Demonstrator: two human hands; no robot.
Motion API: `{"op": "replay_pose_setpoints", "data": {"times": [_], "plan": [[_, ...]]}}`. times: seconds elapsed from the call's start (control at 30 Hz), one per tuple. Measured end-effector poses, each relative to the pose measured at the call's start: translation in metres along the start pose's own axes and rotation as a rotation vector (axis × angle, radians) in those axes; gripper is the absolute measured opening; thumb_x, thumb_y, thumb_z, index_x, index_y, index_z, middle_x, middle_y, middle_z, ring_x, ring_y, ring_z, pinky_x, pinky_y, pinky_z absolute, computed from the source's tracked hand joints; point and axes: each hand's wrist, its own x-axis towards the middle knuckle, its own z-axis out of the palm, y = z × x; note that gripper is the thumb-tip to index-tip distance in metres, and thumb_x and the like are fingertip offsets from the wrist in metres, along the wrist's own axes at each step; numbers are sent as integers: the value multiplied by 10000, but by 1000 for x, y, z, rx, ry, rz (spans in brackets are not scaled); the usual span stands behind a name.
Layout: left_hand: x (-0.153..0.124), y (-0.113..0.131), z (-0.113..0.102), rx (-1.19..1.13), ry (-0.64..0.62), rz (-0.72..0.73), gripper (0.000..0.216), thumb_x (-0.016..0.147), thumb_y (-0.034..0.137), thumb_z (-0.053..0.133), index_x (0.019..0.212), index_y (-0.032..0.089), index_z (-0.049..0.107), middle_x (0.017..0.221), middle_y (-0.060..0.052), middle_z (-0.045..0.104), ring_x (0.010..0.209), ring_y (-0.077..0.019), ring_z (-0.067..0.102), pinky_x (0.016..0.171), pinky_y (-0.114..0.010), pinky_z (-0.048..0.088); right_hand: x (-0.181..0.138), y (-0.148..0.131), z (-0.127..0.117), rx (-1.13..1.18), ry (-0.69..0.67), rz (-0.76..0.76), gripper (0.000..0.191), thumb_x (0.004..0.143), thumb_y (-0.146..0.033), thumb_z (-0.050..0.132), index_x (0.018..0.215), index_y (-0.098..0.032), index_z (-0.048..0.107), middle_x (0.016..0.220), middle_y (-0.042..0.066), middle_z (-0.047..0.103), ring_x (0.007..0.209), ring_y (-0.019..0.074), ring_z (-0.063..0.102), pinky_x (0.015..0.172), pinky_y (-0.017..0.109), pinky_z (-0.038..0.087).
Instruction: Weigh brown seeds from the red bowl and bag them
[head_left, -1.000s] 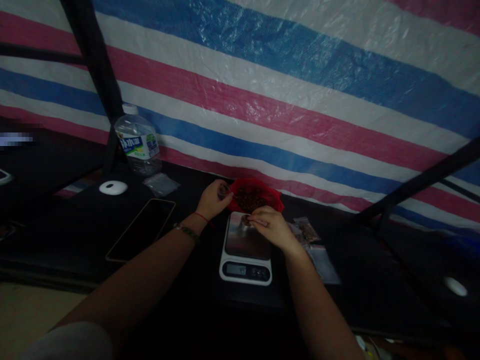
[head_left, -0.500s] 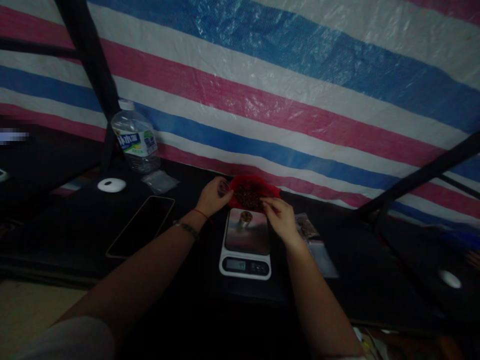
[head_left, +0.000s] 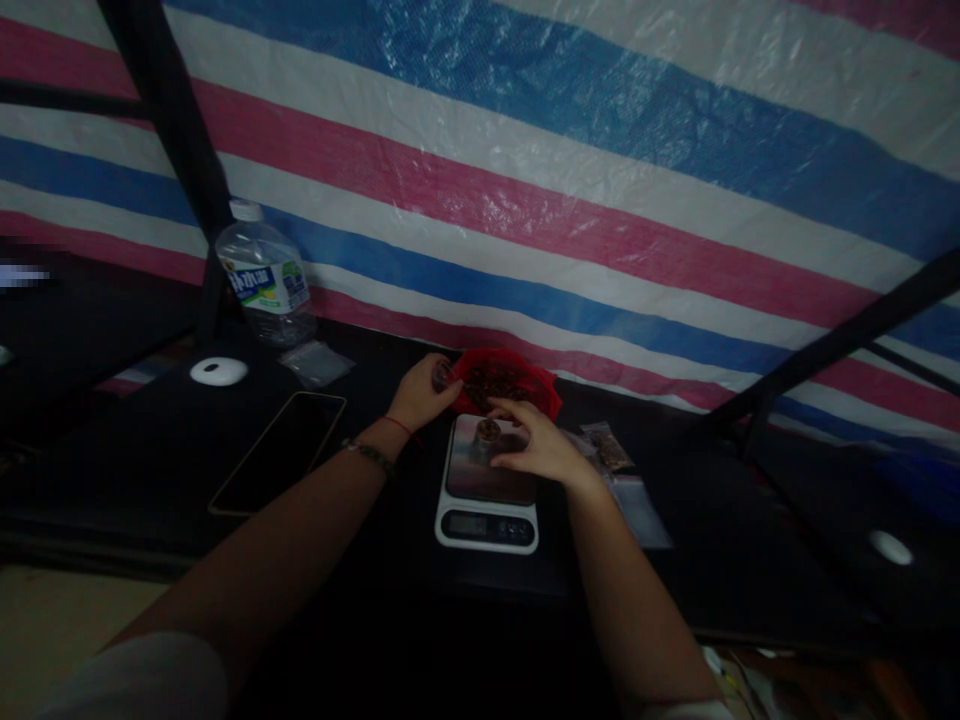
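Observation:
A white kitchen scale [head_left: 487, 528] with a metal plate lies in front of me. On its plate stands a small metal cup [head_left: 488, 432] filled with brown bits. My right hand [head_left: 531, 440] is over the plate's right side, thumb and fingers apart around the cup's right, holding nothing visible. Behind the scale sits an open red bag [head_left: 546, 392] with dark brown pieces inside. At the bag's left edge, my left hand [head_left: 424, 394] is closed on a small clear round object [head_left: 443, 376], too dim to name exactly.
Left of the scale lie a phone [head_left: 279, 452], a white oval object [head_left: 219, 371] and a clear zip bag [head_left: 318, 363], with a large plastic bottle [head_left: 266, 275] behind. Small zip bags [head_left: 609, 447] lie on the right. A striped tarp [head_left: 525, 220] rises behind the table.
My right hand has moved from the red bag's right edge, left and toward me, over the scale beside the metal cup, its fingers spreading. My left hand stays at the bag.

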Motion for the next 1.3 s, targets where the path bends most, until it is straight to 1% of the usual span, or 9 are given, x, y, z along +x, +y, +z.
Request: {"op": "replay_pose_setpoints", "data": {"times": [0.2,0.33,0.57,0.73,0.87,0.97,1.1,1.17,1.3], "plan": [[0,3,0,-7,0,-11,333,748,360,629,1013,179,540,900,-43,647,774,-181,629,704,-307,511,2,5,9,-77,29,2,783,649,-254,787,1361,-263,462,1317,93,548,1198,245,513,1014,436,415],[-1,4,-1,1,-3,-9,319,752,361,624,1000,178,544,881,-40,646,757,-180,625,690,-304,506,3,7,14,-103,47,2,671,700,-219,734,1328,-262,501,1270,85,587,1161,234,539,996,428,426],[-1,2,-1,-3,2,-4,326,753,366,628,1007,176,549,907,-50,650,787,-185,628,703,-305,508,2,8,3,-18,117,9,628,721,-175,688,1320,-229,504,1083,67,659,1035,188,605,947,380,468],[0,3,-1,6,-8,-13,312,752,369,629,989,182,550,884,-45,649,761,-184,626,688,-307,507,1,6,-4,14,175,0,621,712,-152,681,1304,-251,519,1107,63,653,1011,186,621,924,377,484],[0,5,-2,11,-9,-17,298,752,368,626,977,185,556,881,-40,647,752,-181,623,691,-309,504,1,6,-7,-14,207,-12,615,717,-183,689,1305,-259,524,1089,62,664,998,198,627,919,395,481],[0,5,-2,1,-11,-16,311,750,374,625,988,186,555,873,-37,645,747,-181,624,686,-308,506,0,9,-9,-57,212,-17,615,714,-189,689,1304,-262,532,1135,71,654,1038,211,614,938,412,468],[-1,3,-1,-5,-5,-25,330,748,374,628,1003,180,554,867,-37,646,744,-179,625,684,-306,507,0,12,-10,-91,180,-17,493,710,-181,693,1193,-251,619,1161,72,645,1066,220,602,942,413,462],[-1,2,-1,-15,-6,-27,336,746,370,631,1009,177,553,878,-42,649,752,-180,625,684,-306,508,0,10,-10,-79,133,-26,432,705,-190,711,1130,-234,650,1110,67,664,1034,212,612,922,396,470],[-1,0,1,-28,-6,-22,341,747,372,632,1013,173,555,885,-48,650,763,-182,624,690,-312,512,1,4,-10,-65,44,-17,382,683,-197,748,1058,-208,673,1026,54,679,969,189,619,867,344,484]]}}
